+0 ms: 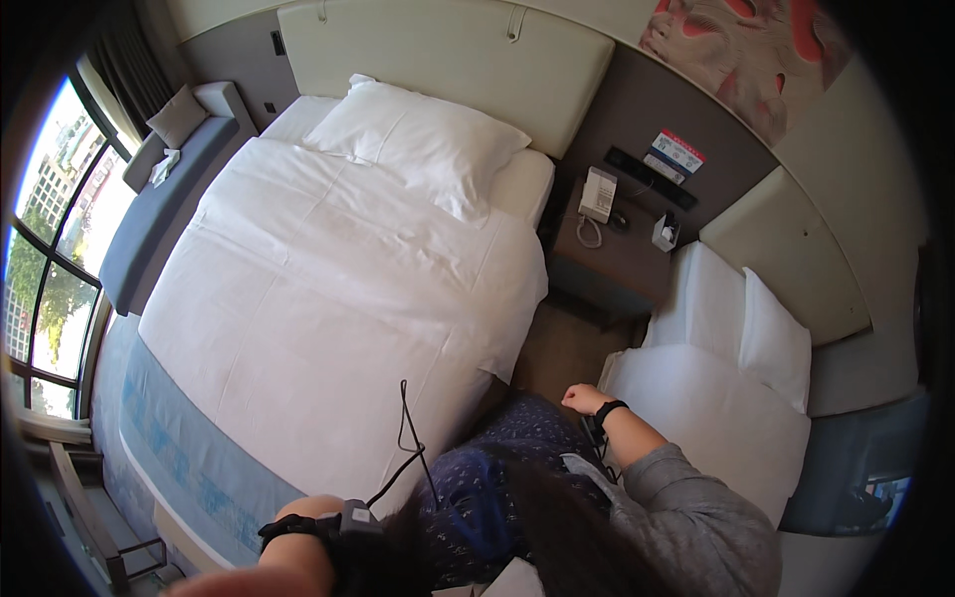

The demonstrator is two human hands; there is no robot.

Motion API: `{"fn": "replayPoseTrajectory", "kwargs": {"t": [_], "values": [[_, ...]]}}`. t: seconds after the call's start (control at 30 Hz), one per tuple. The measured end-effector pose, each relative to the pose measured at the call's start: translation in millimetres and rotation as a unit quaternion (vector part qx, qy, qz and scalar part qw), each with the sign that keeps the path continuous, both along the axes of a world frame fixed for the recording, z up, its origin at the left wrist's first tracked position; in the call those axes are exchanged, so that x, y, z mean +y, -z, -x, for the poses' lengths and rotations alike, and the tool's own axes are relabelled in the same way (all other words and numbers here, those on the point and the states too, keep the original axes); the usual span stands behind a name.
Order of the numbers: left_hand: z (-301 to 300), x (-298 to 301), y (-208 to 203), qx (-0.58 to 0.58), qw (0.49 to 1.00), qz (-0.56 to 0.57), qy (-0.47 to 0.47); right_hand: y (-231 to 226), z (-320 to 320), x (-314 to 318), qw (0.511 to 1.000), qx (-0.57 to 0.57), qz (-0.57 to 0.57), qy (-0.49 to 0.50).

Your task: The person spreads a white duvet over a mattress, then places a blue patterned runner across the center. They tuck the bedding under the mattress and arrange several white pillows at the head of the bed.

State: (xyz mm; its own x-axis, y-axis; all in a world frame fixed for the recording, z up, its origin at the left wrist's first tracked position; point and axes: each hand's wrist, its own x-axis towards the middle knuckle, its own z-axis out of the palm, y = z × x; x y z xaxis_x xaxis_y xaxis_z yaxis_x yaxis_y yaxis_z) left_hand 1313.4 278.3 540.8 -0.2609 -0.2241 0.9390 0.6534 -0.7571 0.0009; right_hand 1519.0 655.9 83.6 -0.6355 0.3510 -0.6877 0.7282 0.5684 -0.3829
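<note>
My right hand (581, 399) hangs over the gap between the two beds, fingers curled in, with nothing seen in it. A black band circles that wrist. My left hand (244, 580) is raised close at the lower edge, partly cut off, and its fingers cannot be made out. A black strap with a small grey device (358, 517) sits at that wrist. From it a thin black cable (406, 426) loops up in front of the large bed's white duvet (328, 298). Neither hand touches the bedding.
A white pillow (418, 139) lies at the large bed's head, a blue runner (189, 438) across its foot. A nightstand (617, 254) with a telephone (597, 194) stands between it and a smaller bed (706, 418). A sofa (169, 189) lines the window side.
</note>
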Motion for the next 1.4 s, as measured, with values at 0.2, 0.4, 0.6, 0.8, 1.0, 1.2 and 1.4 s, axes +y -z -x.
{"fn": "replayPoseTrajectory", "kwargs": {"t": [0.2,0.4,0.6,0.8,1.0,1.2,1.4], "values": [[89.7,77.9,110.2,-0.214,0.949,0.181,-0.146,45.4,91.7,104.9,0.983,0.075,0.145,0.085],[169.6,128.0,381.5,-0.370,0.442,0.799,-0.169,44.1,270.8,170.5,0.920,0.066,0.296,0.247],[80.0,98.7,523.1,-0.732,0.254,0.632,-0.023,75.0,383.4,246.8,0.888,0.093,0.317,0.319],[14.9,133.0,507.6,-0.788,0.189,0.560,-0.172,108.6,494.8,259.6,0.878,0.096,0.336,0.326],[-26.4,176.8,474.3,-0.772,0.219,0.583,-0.126,62.1,599.7,227.4,0.711,0.174,0.609,0.306],[-35.9,179.8,481.2,-0.872,0.283,0.390,-0.092,-64.8,723.3,231.6,0.773,0.188,0.574,0.193],[58.4,143.3,396.6,-0.857,0.512,0.043,-0.045,-299.7,638.4,139.0,0.642,0.262,0.720,0.025]]}}
